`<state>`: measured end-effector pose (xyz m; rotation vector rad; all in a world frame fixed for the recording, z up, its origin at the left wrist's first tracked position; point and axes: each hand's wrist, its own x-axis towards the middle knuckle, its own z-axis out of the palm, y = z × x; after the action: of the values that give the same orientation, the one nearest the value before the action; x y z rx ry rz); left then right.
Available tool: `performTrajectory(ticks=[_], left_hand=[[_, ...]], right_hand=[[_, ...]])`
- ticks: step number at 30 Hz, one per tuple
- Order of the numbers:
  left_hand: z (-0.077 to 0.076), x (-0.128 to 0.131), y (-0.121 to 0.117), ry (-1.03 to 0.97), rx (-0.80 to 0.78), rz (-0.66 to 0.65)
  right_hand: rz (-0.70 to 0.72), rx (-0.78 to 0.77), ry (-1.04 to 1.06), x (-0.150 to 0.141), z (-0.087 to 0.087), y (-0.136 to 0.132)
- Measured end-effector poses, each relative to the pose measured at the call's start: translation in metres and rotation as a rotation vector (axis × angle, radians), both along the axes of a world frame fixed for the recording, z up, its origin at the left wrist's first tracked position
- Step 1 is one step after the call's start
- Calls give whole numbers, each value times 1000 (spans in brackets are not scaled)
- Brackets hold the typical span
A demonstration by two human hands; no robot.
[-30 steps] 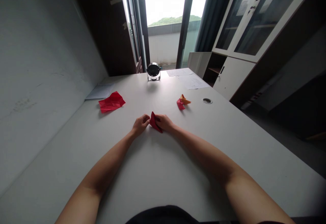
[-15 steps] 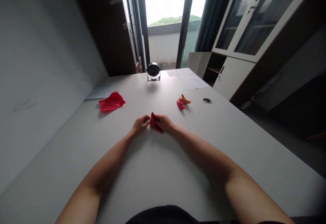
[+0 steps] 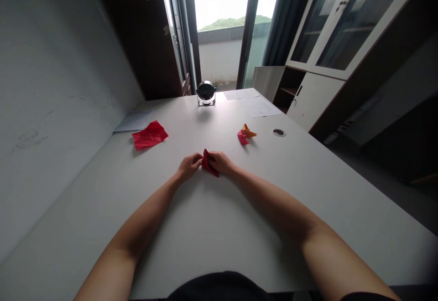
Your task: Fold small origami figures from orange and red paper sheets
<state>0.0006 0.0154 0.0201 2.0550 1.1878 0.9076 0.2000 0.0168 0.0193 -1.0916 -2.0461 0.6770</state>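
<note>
A wide white desk (image 3: 219, 228) filled most of the view, which had tipped slightly downward since a second earlier, so that more of the desk's near edge showed. Beyond the desk's far edge was a glass door (image 3: 221, 54); beyond its right side stood a white cabinet (image 3: 323, 100) with one lower door swung open. Two arms reached in across the desk's near edge. Printed papers (image 3: 262, 106) lay at the desk's far right corner, and a creased red sheet (image 3: 149, 135) lay toward its left side, in the same spot as before. A round black device (image 3: 206, 92) in a silvery stand sat near the desk's far edge. Around the middle of the desk, the right hand (image 3: 223, 162) was clamped on a folded red paper (image 3: 206, 163), one point up and another slanting down toward the near edge. The left hand (image 3: 190, 166) had its fingers curled at that paper's left side; whether they were pinched on it could not be told. Both hands and the paper had barely shifted. On the desk's right half rested a red-and-orange folded piece (image 3: 244, 135), unmoved, and a round cable hole (image 3: 279, 132).
</note>
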Motion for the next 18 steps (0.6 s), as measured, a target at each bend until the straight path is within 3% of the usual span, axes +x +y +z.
performTrajectory(ticks=[18], left_hand=[[-1, -1, 2, 45, -30, 2]], right_hand=[[11, 9, 5, 0, -2, 1]])
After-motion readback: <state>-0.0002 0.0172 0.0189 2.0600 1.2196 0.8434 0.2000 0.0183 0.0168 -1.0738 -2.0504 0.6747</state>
